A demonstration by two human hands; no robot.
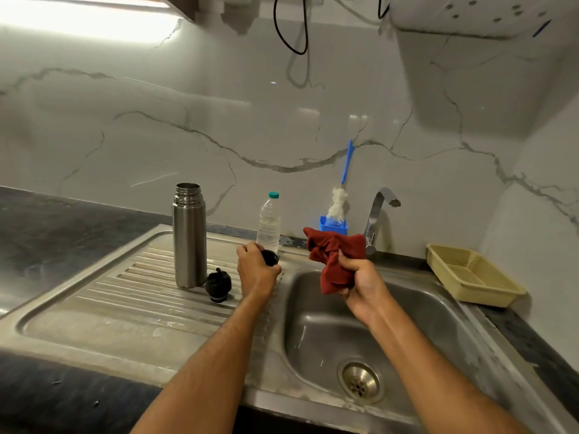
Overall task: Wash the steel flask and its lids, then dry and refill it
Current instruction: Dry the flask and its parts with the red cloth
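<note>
The tall brushed-steel cylindrical flask (189,236) stands upright and uncapped on the ribbed steel draining board (103,296), well to the left of both hands. Its small black stopper lid (218,284) lies just beside its base, between the flask and the left hand (255,270). That hand curls round a round black cup lid (270,257), holding it over the board's right edge. The right hand (360,285) clutches a bunched rust-red cloth (335,261) above the steel sink bowl (329,324).

The step looks like drying the lids. To do it well, bring cloth and cup lid together over the bowl, push a fold of cloth inside the lid, and turn the lid against it so the threads get wiped as well.

Just behind the left hand stands a clear plastic water bottle with a teal cap (268,222), close enough to be knocked over. Behind the cloth, a blue-handled white bottle brush (338,205) sits in a blue holder, with the chrome tap (377,214) to its right. A pale yellow plastic basket (470,274) rests far right, out of the way.
</note>
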